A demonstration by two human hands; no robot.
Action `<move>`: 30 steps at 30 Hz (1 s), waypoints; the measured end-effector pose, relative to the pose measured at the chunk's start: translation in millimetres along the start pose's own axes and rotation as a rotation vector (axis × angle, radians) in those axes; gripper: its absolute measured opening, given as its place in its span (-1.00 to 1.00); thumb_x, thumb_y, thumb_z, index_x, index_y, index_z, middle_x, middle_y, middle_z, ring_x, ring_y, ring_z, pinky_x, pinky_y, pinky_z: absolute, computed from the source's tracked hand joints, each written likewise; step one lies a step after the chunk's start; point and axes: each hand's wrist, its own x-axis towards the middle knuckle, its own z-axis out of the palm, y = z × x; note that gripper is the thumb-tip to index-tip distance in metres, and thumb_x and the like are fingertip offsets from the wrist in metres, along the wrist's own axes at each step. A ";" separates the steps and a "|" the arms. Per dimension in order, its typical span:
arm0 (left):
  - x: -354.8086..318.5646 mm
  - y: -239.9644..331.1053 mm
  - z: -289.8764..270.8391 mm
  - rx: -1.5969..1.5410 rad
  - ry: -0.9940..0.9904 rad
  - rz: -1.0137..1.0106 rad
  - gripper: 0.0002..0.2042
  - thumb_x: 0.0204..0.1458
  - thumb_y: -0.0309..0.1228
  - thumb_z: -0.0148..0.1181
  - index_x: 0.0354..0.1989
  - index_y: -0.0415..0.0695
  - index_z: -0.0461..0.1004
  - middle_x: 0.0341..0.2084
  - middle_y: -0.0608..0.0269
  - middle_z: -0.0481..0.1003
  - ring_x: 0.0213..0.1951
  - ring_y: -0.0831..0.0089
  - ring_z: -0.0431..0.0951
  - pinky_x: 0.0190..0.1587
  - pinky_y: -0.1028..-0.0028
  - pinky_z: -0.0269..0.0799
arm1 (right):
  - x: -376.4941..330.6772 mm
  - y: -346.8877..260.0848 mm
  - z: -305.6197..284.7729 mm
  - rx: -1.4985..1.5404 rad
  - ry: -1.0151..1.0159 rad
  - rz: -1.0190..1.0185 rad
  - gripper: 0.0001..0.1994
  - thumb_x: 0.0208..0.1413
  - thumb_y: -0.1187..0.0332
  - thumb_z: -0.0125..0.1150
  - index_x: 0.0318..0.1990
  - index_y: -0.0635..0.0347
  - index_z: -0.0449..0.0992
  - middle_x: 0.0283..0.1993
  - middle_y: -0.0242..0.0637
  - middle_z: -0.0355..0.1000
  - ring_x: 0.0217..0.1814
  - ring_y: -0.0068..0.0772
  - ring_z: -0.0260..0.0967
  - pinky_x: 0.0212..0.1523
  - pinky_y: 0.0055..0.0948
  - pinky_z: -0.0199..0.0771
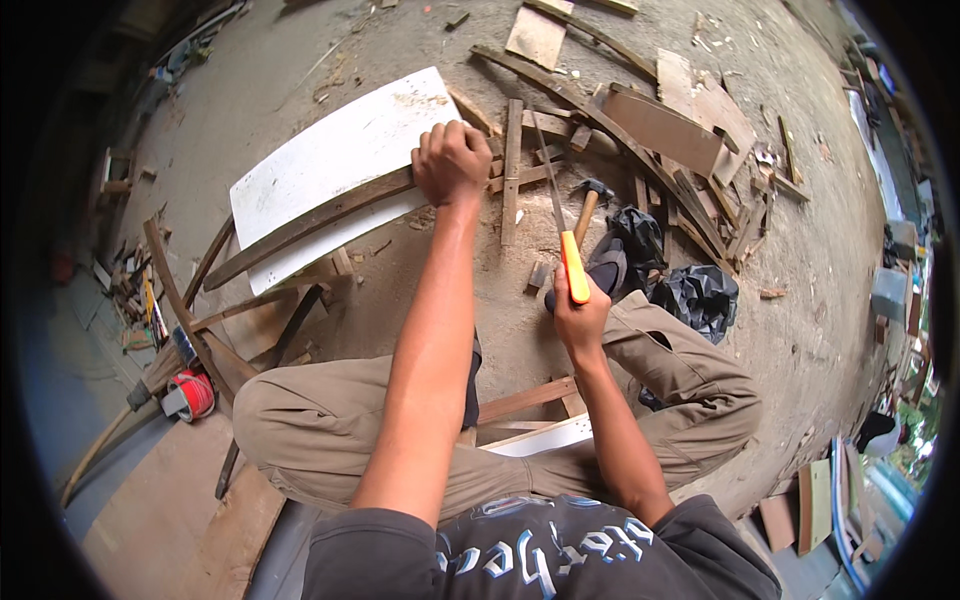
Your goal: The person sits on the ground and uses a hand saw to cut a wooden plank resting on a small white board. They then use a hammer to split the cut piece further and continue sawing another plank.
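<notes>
A long dark wooden strip [310, 227] lies across a white board [340, 135], ahead of me to the left. My left hand [452, 162] is closed around the strip's right end, knuckles up. To the right, my right hand [582, 318] grips a handsaw [573, 265] by its orange and yellow handle. Its narrow blade points away from me, up past a short upright wooden piece [512, 170]. The blade shows no contact with the strip in my left hand. Just right of the blade is a hammer [588, 212] with a wooden handle.
Black plastic bags [700, 302] lie by my right foot. Beyond them is a heap of wooden strips [680, 195] and a bent brown panel [665, 128]. To my left are crossed wooden pieces [180, 290] and a red round container [193, 396]. Wood scraps litter the ground.
</notes>
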 end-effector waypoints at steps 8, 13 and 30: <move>-8.2 -28.6 -39.5 -0.085 -0.269 0.566 -0.68 0.06 -0.11 0.25 -0.21 -0.11 0.48 -0.31 0.15 0.52 -0.16 0.23 0.51 -0.10 0.19 0.34 | 20.7 79.1 -24.1 -0.341 0.021 -0.262 -0.66 0.07 0.11 0.33 -0.46 0.20 0.45 -0.50 -0.09 0.42 -0.40 0.01 0.44 -0.38 -0.18 0.42; -11.9 -36.2 -91.9 -0.256 -0.462 0.667 -0.60 -0.09 -0.38 0.39 -0.06 -0.18 0.46 -0.23 0.09 0.56 -0.16 0.12 0.56 -0.06 0.21 0.39 | 10.9 96.1 -18.9 -0.524 -0.111 -0.194 -0.63 -0.02 0.11 0.40 -0.26 0.22 0.48 -0.22 -0.10 0.46 -0.06 -0.08 0.40 -0.08 -0.20 0.35; -41.3 61.1 -306.3 -0.645 -0.591 0.876 -0.56 0.25 -0.08 0.00 -0.23 -0.31 0.47 -0.62 0.05 0.46 -0.58 0.16 0.53 -0.49 0.35 0.39 | 6.4 -175.2 -111.4 0.589 -0.232 -0.665 -0.81 0.14 0.54 0.23 -0.09 0.29 0.58 -0.17 -0.19 0.54 -0.12 -0.37 0.51 -0.09 -0.39 0.49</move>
